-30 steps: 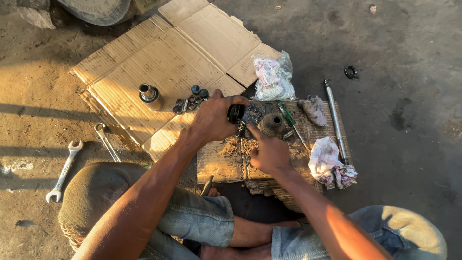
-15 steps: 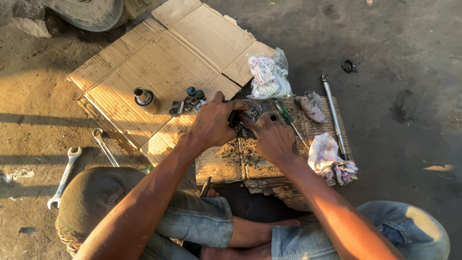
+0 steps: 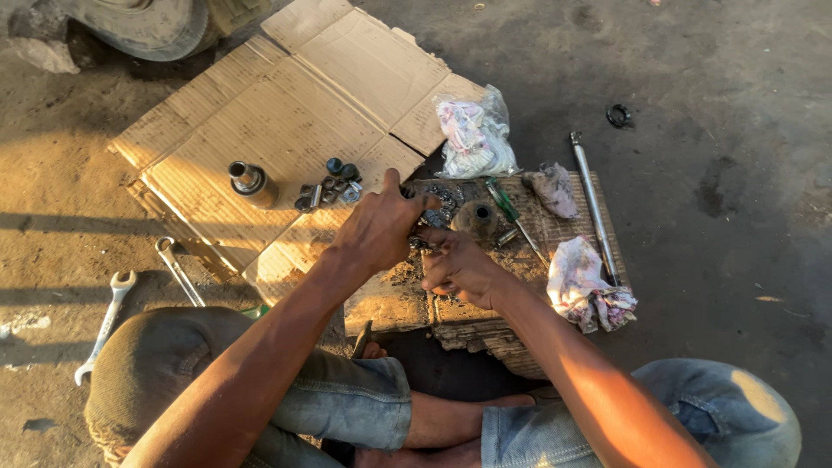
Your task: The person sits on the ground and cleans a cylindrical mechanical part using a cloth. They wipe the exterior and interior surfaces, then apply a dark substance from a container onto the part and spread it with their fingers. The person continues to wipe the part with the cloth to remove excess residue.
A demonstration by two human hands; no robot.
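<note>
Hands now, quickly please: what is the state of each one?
Left hand: closed over small dark metal parts on the board.
Right hand: fingers curled shut; what they hold cannot be told.

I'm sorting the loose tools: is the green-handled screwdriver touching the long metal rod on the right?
Apart. The head view shows the screwdriver and the rod separated by a grey rag and bare board.
</note>
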